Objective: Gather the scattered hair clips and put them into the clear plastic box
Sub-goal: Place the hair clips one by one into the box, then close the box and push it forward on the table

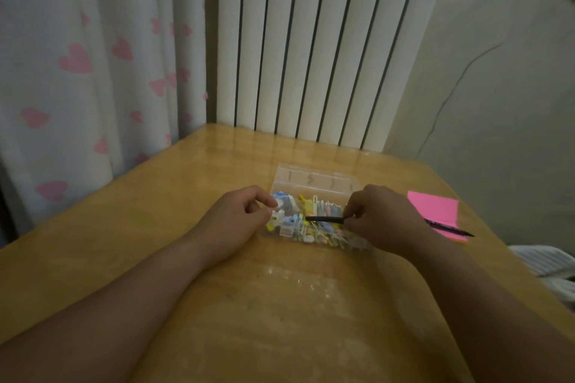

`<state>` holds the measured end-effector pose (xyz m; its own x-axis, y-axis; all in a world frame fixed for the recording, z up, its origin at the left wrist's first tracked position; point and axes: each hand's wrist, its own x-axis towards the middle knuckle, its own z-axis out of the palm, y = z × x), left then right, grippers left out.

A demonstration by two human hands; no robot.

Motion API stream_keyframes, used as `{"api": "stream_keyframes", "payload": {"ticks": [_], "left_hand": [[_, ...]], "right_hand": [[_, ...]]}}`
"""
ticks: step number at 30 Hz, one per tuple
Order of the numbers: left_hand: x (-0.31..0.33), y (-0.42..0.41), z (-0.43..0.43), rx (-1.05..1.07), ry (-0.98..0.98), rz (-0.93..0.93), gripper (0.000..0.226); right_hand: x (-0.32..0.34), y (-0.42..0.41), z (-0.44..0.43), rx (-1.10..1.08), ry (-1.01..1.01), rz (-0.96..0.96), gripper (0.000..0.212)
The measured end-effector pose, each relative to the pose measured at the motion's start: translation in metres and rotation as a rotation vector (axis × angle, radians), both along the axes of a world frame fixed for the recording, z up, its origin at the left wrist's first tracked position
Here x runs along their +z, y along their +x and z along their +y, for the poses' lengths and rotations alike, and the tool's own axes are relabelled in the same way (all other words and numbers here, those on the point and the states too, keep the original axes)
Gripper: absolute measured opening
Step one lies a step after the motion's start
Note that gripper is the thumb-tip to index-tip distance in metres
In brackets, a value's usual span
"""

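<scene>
A clear plastic box (314, 183) stands open in the middle of the wooden table, its lid tipped back. Inside lie several small hair clips (306, 228) in yellow, blue, white and pink. My right hand (382, 218) is over the box's right end, its fingers pinched on a long black hair clip (325, 219) that points left across the box. My left hand (239, 214) sits at the box's left end with thumb and forefinger pinched together by a small white clip (278, 213); whether it grips that clip is unclear.
A pink sticky-note pad (435, 211) lies to the right of the box with a dark pen (451, 228) across it. A white radiator (311, 40) and a heart-print curtain (77, 71) stand behind the table (280, 305). Striped fabric (547, 261) lies at the right edge.
</scene>
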<state>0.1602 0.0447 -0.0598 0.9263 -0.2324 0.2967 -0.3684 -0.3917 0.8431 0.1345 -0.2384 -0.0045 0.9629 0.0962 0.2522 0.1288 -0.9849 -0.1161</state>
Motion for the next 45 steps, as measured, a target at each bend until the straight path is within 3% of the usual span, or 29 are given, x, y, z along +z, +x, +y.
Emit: {"api": "stream_keyframes", "payload": {"ticks": [18,22,25,30,34,40,45], "left_hand": [[0.001,-0.002,-0.002,0.026,0.007,-0.019,0.013],[0.004,-0.004,-0.003,0.028,0.007,-0.015,0.01],[0.005,-0.006,-0.004,0.063,-0.032,0.001,0.027],[0.012,0.002,-0.006,0.21,-0.175,0.016,0.032],[0.016,0.024,-0.01,0.242,-0.178,0.218,0.033],[0.026,0.059,-0.029,0.235,-0.181,0.367,0.048],[0.024,0.084,-0.048,0.241,-0.076,0.305,0.05]], "right_hand": [[-0.007,-0.004,-0.007,-0.023,0.108,-0.044,0.012],[-0.005,-0.001,-0.022,-0.119,0.363,-0.2,0.009],[-0.011,0.004,-0.036,-0.221,0.535,-0.283,0.012],[-0.023,0.014,-0.041,-0.24,0.794,-0.19,0.036],[-0.029,0.017,-0.041,-0.238,0.986,-0.052,0.044],[-0.033,0.022,-0.04,-0.207,0.944,0.007,0.047],[-0.036,0.023,-0.034,-0.194,0.884,0.015,0.046]]}}
